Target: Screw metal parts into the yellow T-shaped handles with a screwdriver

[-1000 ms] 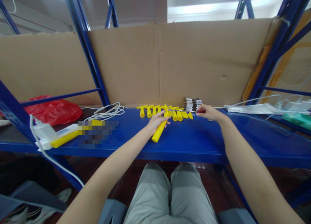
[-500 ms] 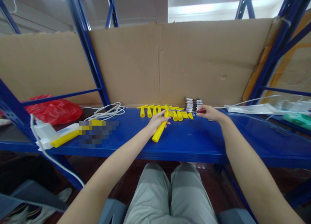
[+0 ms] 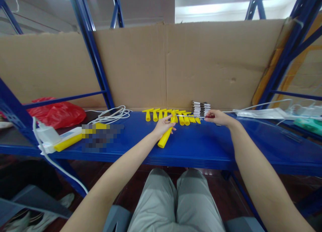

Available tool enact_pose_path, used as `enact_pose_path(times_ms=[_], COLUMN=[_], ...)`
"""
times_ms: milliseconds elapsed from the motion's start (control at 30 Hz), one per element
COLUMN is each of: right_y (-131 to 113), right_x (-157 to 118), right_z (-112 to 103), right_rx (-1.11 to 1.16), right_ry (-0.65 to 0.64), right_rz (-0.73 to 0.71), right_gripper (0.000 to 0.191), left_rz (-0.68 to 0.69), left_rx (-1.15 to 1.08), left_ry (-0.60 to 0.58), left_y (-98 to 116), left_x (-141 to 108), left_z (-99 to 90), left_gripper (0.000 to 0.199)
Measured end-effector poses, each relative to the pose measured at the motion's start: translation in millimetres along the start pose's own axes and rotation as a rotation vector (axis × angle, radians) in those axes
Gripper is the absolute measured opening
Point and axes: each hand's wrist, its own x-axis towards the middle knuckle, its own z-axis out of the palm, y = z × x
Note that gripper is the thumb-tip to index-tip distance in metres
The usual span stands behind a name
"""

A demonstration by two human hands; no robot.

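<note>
My left hand (image 3: 163,126) is closed round a yellow T-shaped piece (image 3: 165,137), whose tubular handle slants down toward the shelf's front edge. A screwdriver with a dark red handle (image 3: 210,116) is in my right hand (image 3: 216,118), its fingers pinched round the handle. The thin metal shaft (image 3: 187,116) runs left, with its tip at the upper end of the yellow piece; whether it touches is too small to tell. Behind my left hand, several similar yellow pieces (image 3: 155,116) lie in a row. Small yellow parts (image 3: 195,119) lie nearer the screwdriver.
A stack of small white-and-brown packets (image 3: 200,108) stands against the cardboard wall (image 3: 201,64). On the left are a coiled white cable (image 3: 113,116), a red plastic bag (image 3: 60,114), a white power strip (image 3: 50,136) and a yellow tube (image 3: 67,143). Blue metal posts (image 3: 98,57) frame the shelf.
Both hands keep their grips and nearly the same places. The head of the yellow piece looks slightly turned, and the screwdriver still points at it. The view has shifted slightly.
</note>
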Motion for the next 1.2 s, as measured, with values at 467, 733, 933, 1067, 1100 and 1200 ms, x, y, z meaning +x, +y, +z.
enact_pose_path(times_ms=[467,733,933,1067,1100,1200], right_y=[-34,-26,-19,-25,-26,-28], right_x=[-21,-14,-9,-12,-13,-15], right_z=[-10,5,11,6,5,5], right_rx=[0.054,0.142,0.198,0.169,0.157,0.131], right_ry=[-0.293,-0.224,-0.127,-0.205,-0.224,-0.26], right_rz=[0.129,0.121,0.05,0.024,0.02,0.025], right_gripper=[0.057,0.054,0.049,0.047,0.048,0.051], left_rz=[0.098,0.093,0.087,0.077,0.073,0.06], left_rx=[0.163,0.193,0.193,0.222,0.23,0.247], left_ry=[0.092,0.114,0.14,0.177,0.183,0.198], left_y=[2,2,5,5,5,5], left_x=[0,1,0,0,0,0], left_z=[-1.4,-4.6,-4.7,-4.6,-4.6,-4.8], left_gripper=[0.067,0.064,0.065,0.062,0.063,0.065])
